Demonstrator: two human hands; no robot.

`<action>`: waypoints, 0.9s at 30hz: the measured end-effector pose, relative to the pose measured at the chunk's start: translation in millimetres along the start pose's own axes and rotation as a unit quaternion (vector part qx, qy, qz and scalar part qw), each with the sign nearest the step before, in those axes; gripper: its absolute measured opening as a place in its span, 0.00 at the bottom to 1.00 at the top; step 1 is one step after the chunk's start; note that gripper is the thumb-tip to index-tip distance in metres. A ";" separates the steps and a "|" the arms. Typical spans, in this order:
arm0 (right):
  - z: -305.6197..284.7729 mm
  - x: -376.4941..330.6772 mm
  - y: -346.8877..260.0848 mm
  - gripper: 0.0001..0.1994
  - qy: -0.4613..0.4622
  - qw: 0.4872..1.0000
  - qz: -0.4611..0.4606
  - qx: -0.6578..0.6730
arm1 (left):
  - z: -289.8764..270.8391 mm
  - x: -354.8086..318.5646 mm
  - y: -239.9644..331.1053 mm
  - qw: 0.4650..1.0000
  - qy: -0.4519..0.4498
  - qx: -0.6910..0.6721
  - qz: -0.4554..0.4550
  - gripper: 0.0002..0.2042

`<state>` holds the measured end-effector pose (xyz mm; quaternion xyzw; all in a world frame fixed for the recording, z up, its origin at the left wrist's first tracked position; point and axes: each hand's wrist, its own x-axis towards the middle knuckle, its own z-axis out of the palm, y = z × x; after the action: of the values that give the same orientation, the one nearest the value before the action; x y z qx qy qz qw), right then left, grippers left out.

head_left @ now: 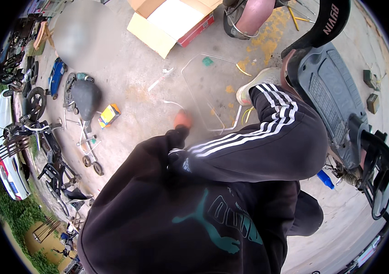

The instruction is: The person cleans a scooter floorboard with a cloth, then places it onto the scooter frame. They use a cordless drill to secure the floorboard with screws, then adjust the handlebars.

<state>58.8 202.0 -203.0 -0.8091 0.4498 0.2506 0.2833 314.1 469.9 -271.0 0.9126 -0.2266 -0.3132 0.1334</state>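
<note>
My left hand (183, 119) reaches low over the concrete floor at the end of a black sleeve. It is smeared by motion, so its fingers do not show clearly. Just right of it lies a clear, flat plastic sheet or bag (206, 75) with pale edges and a green patch. A thin white strip (173, 103) curves on the floor beside the hand. Whether the hand touches either one, I cannot tell. My right hand is out of sight. My bent leg in striped black trousers (267, 141) stands to the right, its shoe (254, 84) beside the plastic.
An open cardboard box (151, 34) is at the top. Another person's leg (254, 18) shows beside it. A scooter's grey footboard (329, 91) borders the right; a blue bottle-like thing (326, 179) lies below it. Leftward are a yellow-blue box (109, 116), a black scooter seat (87, 98) and motorbike parts.
</note>
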 end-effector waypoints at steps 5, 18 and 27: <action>22.9 -108.1 63.4 0.19 0.108 0.956 0.193 0.191 | 6.4 -9.4 52.0 0.973 -0.191 0.131 0.020 0.29; 46.7 -179.8 80.4 0.16 0.131 0.903 0.319 0.255 | -21.7 50.7 44.3 0.976 -0.120 0.145 0.107 0.22; 48.9 -171.3 55.7 0.11 0.121 0.931 0.302 0.166 | -70.1 136.2 95.7 0.986 -0.066 -0.107 0.107 0.13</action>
<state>-77.5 311.5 -137.8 -0.6008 0.7388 0.1460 0.2681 422.3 326.8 -250.0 0.8409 -0.2969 -0.3789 0.2475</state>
